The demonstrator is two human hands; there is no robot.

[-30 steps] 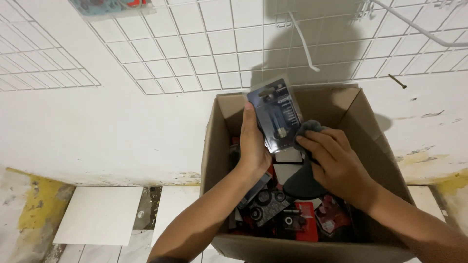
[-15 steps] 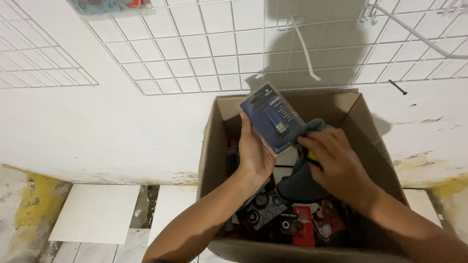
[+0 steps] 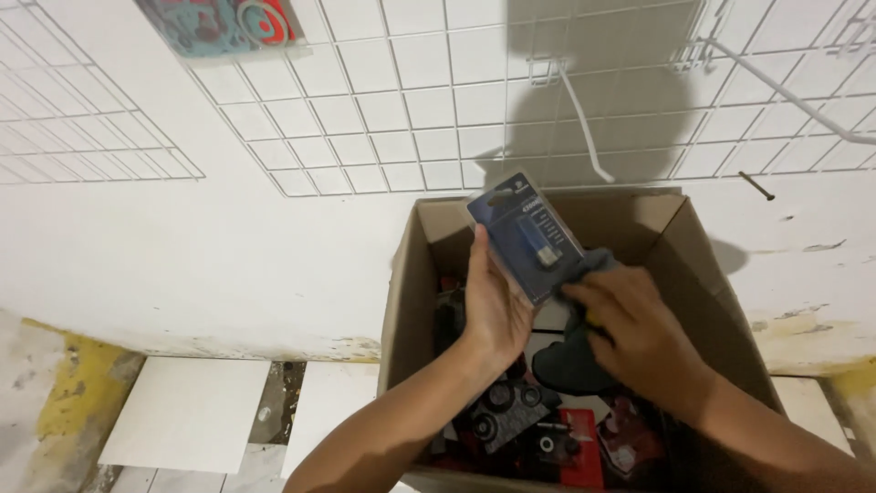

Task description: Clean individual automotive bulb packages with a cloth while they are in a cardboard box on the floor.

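Both arms are bare from the lower edge of the picture up to the wrists: no sleeve, cuff or glove shows on either. The left hand (image 3: 497,310) is bare, with no ring, watch or band visible on it or its wrist. The right hand (image 3: 639,333) is likewise uncovered, its wrist plain. The fingers (image 3: 481,260) carry short nails, without any polish to be seen

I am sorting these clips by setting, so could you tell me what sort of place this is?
Probably a small shop's display or stock corner: wire grid panels with hooks on the wall, and a cardboard box of blister-packed goods.
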